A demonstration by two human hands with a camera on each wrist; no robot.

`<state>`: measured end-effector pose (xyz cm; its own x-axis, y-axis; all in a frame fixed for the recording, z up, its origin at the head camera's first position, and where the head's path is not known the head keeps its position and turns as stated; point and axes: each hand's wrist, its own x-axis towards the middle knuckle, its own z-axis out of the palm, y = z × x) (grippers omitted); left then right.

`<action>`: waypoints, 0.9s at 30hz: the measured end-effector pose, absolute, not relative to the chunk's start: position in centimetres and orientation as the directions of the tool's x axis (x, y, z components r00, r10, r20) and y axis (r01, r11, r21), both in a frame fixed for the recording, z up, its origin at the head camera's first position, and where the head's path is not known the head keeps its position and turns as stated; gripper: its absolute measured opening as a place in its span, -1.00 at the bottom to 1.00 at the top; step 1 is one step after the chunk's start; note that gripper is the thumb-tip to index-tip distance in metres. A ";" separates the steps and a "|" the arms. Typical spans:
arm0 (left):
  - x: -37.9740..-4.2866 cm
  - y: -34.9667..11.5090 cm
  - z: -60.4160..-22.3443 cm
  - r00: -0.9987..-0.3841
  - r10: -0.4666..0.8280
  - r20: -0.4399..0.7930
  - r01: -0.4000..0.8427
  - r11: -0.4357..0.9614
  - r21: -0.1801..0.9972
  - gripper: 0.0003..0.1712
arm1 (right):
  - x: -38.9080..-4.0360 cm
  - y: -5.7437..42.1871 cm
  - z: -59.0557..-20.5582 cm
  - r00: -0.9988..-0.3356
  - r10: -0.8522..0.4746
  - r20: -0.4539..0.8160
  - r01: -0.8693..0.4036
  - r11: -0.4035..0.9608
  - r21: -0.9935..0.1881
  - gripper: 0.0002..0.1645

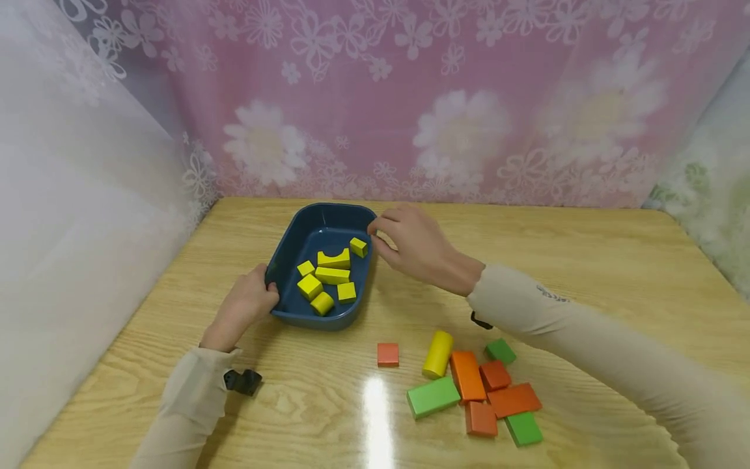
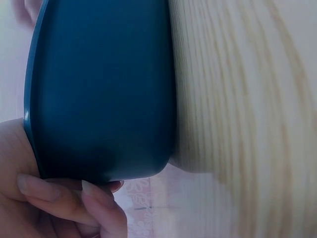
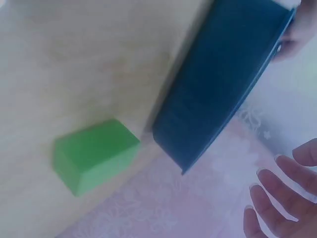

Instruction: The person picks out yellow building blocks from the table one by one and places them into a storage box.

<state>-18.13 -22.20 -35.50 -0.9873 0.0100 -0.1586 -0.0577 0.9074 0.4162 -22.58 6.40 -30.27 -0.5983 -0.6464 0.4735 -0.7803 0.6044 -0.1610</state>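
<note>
A dark blue tray (image 1: 316, 320) stands on the table, holding several yellow blocks (image 1: 333, 275), among them an arch-cut one. My left hand (image 1: 245, 299) grips its near left side, thumb over the rim; in the left wrist view the curled fingers (image 2: 101, 198) lie against the tray wall (image 2: 106, 99). Beside the far right rim is my right hand (image 1: 413, 247), its thumb and forefinger close to the edge. In the right wrist view that hand (image 3: 282, 198) shows spread fingers, apart from the tray (image 3: 218, 79), and a green block (image 3: 96, 153) appears nearby.
Right of the tray's near end lie a small red block (image 1: 388, 354), a yellow cylinder (image 1: 438, 355), a light green block (image 1: 433, 397), an orange block (image 1: 467, 376) and several more red and green blocks. A pink floral curtain (image 1: 363, 130) hangs behind the table.
</note>
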 end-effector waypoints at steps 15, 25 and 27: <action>-18.2 -22.3 -35.7 -0.985 -0.007 -0.171 -0.079 0.905 0.417 -0.47 | -15.5 10.9 -33.3 -0.605 -0.744 0.284 -0.796 0.568 -0.209 -0.79; -18.2 -22.1 -35.7 -0.984 -0.015 -0.175 -0.087 0.908 0.410 -0.47 | -12.4 13.2 -34.2 -0.679 -0.734 -0.008 -0.724 0.671 -0.161 -0.54; -18.2 -22.0 -35.6 -0.984 -0.017 -0.178 -0.090 0.907 0.412 -0.46 | -11.9 13.3 -34.0 -0.681 -0.732 -0.040 -0.719 0.677 -0.154 -0.52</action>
<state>-18.20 -22.05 -35.60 -0.9839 -0.0171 -0.1781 -0.0903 0.9067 0.4119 -11.90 13.32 -34.01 -0.6806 -0.7316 -0.0397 -0.7193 0.6775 -0.1537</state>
